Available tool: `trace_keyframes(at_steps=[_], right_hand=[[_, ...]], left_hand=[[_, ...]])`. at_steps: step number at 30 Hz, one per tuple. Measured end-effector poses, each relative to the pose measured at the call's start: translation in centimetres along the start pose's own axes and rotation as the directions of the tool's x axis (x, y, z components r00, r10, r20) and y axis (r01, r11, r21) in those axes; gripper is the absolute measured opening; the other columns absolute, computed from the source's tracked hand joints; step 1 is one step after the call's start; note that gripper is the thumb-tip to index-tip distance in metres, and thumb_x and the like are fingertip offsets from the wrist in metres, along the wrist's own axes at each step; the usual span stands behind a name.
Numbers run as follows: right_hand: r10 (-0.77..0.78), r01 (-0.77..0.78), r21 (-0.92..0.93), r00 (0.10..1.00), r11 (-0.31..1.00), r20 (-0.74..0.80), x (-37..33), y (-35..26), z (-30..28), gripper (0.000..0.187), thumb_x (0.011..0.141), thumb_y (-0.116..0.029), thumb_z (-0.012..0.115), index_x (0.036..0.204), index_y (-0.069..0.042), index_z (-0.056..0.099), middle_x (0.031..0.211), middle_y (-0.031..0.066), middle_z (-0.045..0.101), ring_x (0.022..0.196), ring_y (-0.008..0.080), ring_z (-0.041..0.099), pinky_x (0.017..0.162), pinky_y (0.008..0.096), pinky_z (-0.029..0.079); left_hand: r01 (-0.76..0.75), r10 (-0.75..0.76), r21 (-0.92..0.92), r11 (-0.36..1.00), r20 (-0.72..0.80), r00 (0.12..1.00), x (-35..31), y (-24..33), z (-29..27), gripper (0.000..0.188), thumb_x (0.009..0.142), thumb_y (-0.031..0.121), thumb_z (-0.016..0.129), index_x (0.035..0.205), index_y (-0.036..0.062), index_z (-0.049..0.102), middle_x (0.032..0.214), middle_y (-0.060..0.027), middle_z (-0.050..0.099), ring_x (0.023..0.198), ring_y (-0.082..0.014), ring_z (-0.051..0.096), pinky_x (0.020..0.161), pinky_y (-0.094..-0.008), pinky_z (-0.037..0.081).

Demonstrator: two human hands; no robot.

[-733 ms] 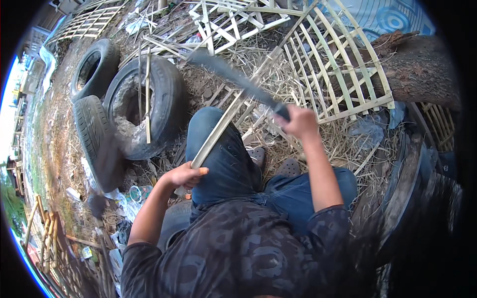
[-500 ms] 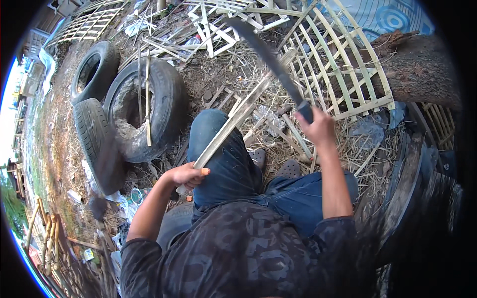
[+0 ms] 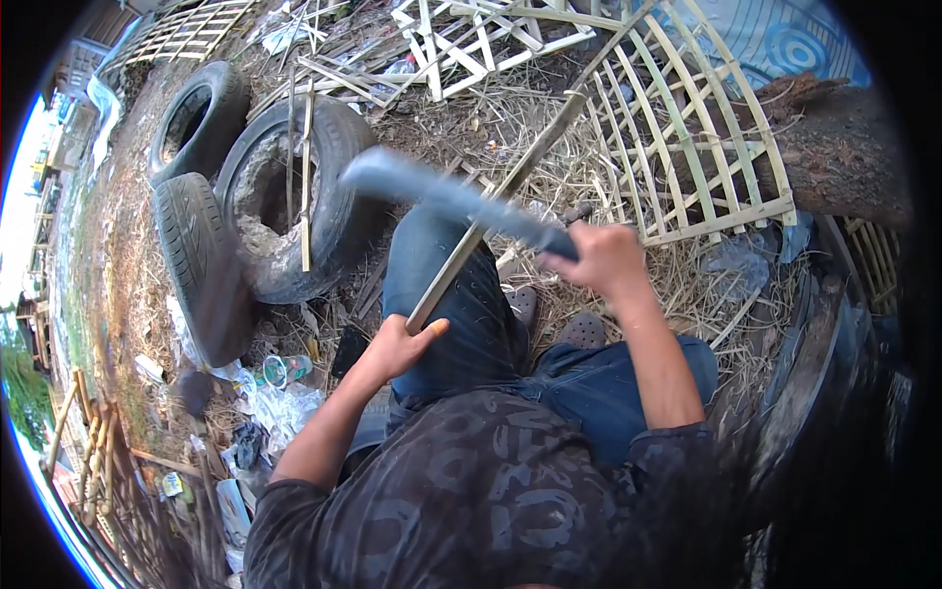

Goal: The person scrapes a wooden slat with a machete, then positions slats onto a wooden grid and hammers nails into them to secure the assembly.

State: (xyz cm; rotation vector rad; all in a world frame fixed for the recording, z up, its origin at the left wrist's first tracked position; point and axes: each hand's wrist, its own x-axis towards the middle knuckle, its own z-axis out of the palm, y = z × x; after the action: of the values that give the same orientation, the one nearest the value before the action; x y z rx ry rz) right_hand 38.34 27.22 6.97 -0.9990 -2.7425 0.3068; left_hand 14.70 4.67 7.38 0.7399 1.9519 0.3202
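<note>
Our left hand (image 3: 397, 348) pinches the near part of a bamboo strip (image 3: 538, 149), slanted over our left knee (image 3: 417, 253), probably for steadiness; our right hand (image 3: 606, 260) wraps its grip round the machete handle (image 3: 560, 242), clear of the blurred blade (image 3: 407, 184) crossing the strip in view, contact unclear.

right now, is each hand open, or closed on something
Left hand: closed, holding a bamboo strip.
Right hand: closed, holding a machete by its handle.
</note>
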Motion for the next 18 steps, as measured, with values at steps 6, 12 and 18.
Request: trace_keyframes(at_steps=[6, 12, 18], right_hand=[[0.601, -0.58, 0.158, 0.767, 0.799, -0.224, -1.0, 9.4, -6.2, 0.051, 0.086, -0.053, 0.058, 0.076, -0.003, 0.065, 0.058, 0.0124, 0.061, 0.056, 0.0287, 0.063, 0.055, 0.0394, 0.048], [0.422, -0.307, 0.468, 0.892, 0.829, -0.163, -4.7, -1.0, -4.6, 0.041, 0.08, -0.046, 0.069, 0.079, -0.005, 0.066, 0.059, 0.0079, 0.063, 0.055, 0.0203, 0.065, 0.052, 0.0336, 0.049], [-0.057, 0.066, 0.285, 0.998, 0.956, -0.04, -3.8, -9.5, 1.8, 0.054, 0.067, -0.058, 0.074, 0.064, -0.007, 0.059, 0.055, 0.01, 0.058, 0.051, 0.029, 0.061, 0.052, 0.0362, 0.05]], left_hand=[[-0.103, 0.1, -0.011, 0.995, -0.143, 0.985, 0.4, -0.4, 1.0, 0.065, 0.081, 0.051, 0.068, 0.064, -0.0111, 0.059, 0.051, -0.0173, 0.053, 0.049, -0.0208, 0.055, 0.051, -0.0404, 0.044], [-0.04, 0.062, 0.162, 0.986, -0.135, 0.989, -0.2, -0.2, 0.5, 0.063, 0.081, 0.05, 0.068, 0.062, -0.0082, 0.057, 0.049, -0.0147, 0.05, 0.048, -0.0165, 0.047, 0.048, -0.0393, 0.042], [-0.089, 0.153, 0.199, 0.976, -0.33, 0.931, -2.8, -0.7, 1.3, 0.058, 0.082, 0.047, 0.066, 0.063, -0.007, 0.059, 0.059, -0.025, 0.057, 0.059, -0.0422, 0.06, 0.056, -0.0452, 0.046]])
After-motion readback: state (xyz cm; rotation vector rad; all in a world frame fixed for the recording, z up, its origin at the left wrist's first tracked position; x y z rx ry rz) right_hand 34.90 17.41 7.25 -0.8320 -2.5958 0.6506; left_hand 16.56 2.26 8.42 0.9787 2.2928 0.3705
